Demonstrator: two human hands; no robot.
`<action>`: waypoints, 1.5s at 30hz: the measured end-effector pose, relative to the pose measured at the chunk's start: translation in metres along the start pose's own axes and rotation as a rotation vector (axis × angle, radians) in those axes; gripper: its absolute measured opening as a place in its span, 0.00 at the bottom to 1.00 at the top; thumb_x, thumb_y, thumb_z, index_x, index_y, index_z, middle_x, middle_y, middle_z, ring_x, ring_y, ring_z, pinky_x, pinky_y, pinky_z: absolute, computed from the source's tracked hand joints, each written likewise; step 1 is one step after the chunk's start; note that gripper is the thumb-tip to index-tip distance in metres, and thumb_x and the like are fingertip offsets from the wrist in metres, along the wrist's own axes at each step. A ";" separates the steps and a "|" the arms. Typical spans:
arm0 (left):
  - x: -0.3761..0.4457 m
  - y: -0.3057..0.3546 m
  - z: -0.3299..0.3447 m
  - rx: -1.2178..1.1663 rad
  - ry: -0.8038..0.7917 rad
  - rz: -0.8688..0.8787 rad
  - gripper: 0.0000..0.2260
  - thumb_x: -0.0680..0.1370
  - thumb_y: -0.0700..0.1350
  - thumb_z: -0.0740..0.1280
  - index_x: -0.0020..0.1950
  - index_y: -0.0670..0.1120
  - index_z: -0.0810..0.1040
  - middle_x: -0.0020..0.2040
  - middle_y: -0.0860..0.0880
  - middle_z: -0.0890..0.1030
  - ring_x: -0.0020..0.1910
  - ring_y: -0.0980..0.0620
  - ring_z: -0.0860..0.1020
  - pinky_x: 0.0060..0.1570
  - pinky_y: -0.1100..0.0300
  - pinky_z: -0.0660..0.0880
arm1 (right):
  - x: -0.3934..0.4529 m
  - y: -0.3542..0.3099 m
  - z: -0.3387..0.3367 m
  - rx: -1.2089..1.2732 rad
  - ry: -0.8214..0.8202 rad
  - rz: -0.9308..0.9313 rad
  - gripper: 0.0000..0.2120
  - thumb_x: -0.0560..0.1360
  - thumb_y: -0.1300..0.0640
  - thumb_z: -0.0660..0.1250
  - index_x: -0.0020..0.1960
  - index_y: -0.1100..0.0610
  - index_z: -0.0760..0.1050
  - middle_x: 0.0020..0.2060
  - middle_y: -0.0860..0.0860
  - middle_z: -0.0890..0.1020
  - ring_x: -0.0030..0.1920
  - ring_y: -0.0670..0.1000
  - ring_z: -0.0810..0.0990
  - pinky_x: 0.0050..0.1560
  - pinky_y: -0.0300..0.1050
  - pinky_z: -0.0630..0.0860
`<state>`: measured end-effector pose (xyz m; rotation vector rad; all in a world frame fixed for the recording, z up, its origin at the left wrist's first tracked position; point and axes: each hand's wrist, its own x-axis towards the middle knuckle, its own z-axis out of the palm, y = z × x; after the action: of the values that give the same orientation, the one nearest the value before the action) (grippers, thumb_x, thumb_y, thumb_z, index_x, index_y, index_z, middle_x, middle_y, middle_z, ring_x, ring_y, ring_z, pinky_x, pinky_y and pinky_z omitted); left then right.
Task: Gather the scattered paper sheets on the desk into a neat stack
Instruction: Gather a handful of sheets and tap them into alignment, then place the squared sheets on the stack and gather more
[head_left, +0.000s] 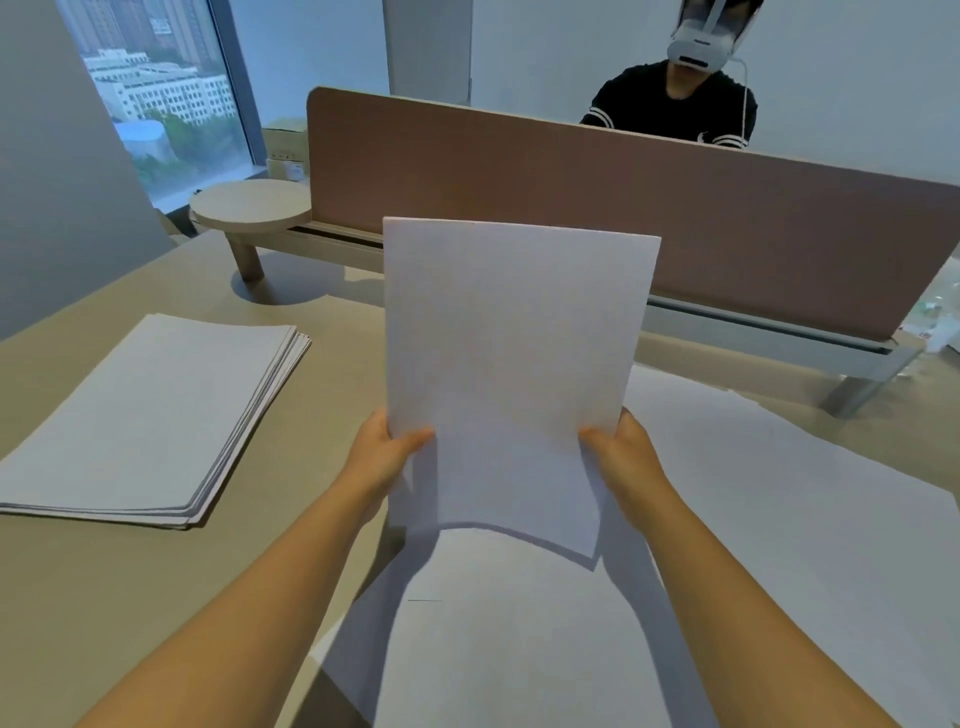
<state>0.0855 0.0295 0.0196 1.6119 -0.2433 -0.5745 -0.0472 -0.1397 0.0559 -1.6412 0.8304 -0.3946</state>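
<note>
Holding a white paper sheet (511, 374) upright over the beige worktop (104, 597), both hands closed on its lower side edges. Left hand (387, 449) pinches the left edge, thumb on the near face, fingers hidden behind the paper. Right hand (621, 452) does the same on the right edge. Sheet is nearly vertical, tilted slightly, bottom edge curling toward the camera and clear of the surface. Could be more than one sheet in the grip; can't tell from this angle.

Loose white sheets (753, 519) lie flat on the worktop beneath and to the right of the hands, overlapping each other and running off the bottom of the head view. To the left, well apart from the hands, a stack of white paper (150, 415) lies flat, edges slightly fanned at its right side and near corner.

Behind the held sheet, a brown fabric desk divider (727, 218) runs across the back of the worktop. At its left end, a round beige stand on a short leg (249, 210). Beyond the divider, a seated person in a black top with white sleeve stripes (670, 106), wearing a white headset (704, 47). Window with city buildings (156, 83) at upper left.
</note>
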 end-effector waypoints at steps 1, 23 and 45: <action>0.002 0.003 -0.005 0.025 0.036 0.003 0.15 0.77 0.36 0.64 0.63 0.40 0.71 0.58 0.42 0.77 0.55 0.44 0.76 0.52 0.52 0.72 | 0.000 -0.005 0.007 0.001 0.009 -0.021 0.18 0.79 0.61 0.57 0.69 0.58 0.65 0.60 0.54 0.74 0.61 0.56 0.73 0.61 0.47 0.69; 0.102 -0.010 -0.336 0.565 0.462 -0.196 0.18 0.77 0.31 0.52 0.67 0.40 0.66 0.63 0.41 0.73 0.51 0.46 0.71 0.48 0.58 0.67 | 0.061 -0.040 0.352 -0.157 -0.253 0.200 0.18 0.72 0.73 0.57 0.28 0.58 0.60 0.26 0.53 0.64 0.25 0.50 0.63 0.23 0.38 0.63; 0.087 -0.002 -0.198 0.554 0.044 0.074 0.08 0.78 0.39 0.61 0.56 0.41 0.77 0.53 0.46 0.80 0.50 0.51 0.76 0.49 0.64 0.69 | 0.040 -0.010 0.227 -0.168 0.072 0.210 0.10 0.75 0.65 0.59 0.35 0.60 0.69 0.36 0.54 0.76 0.39 0.54 0.75 0.42 0.45 0.72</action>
<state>0.2573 0.1597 0.0043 2.1361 -0.4564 -0.4328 0.1331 -0.0066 0.0019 -1.6806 1.1041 -0.2431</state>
